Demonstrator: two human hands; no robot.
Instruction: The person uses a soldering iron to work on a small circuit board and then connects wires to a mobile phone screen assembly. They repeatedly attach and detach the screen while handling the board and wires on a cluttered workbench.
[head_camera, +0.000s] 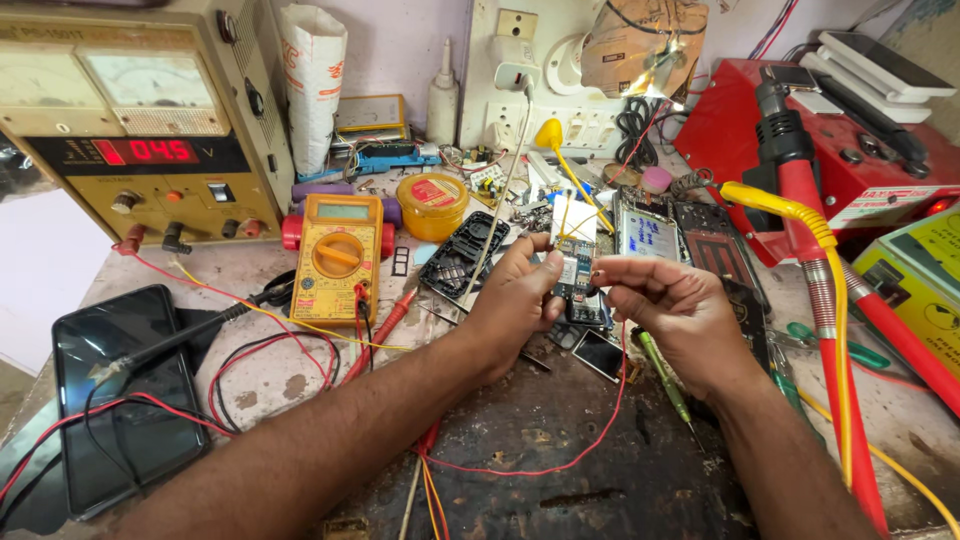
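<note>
1. Two things lie at the far left of our bench: a dark tablet (125, 395) flat on its back with red and black leads draped over its screen, and behind it a beige bench power supply (140, 120) with its red readout lit.
2. Next comes our yellow multimeter (340, 255), lying face up, its red probe (385, 330) resting on the bench just beside it; neither hand touches them.
3. Further in, a black plastic phone frame (462, 258) lies empty near a round yellow tin (432, 205), so we judge the handset is already taken apart.
4. Our left hand (515, 300) is closed around a small circuit board (575, 275), thumb and fingers pinching its left edge and holding it upright above the dark centre of the worktop (560, 470).
5. Our right hand (675, 310) is curled, its fingertips pinched together just at the board's right edge; whether they grip a fine part or wire there is too small to tell.
6. A green screwdriver (662, 375) lies under the right wrist, unused.
7. At the right, a red hot-air station (800, 130) stands with its handle docked. As we judge it, the board is out and under inspection, while reworking and reassembly look not yet done.
</note>
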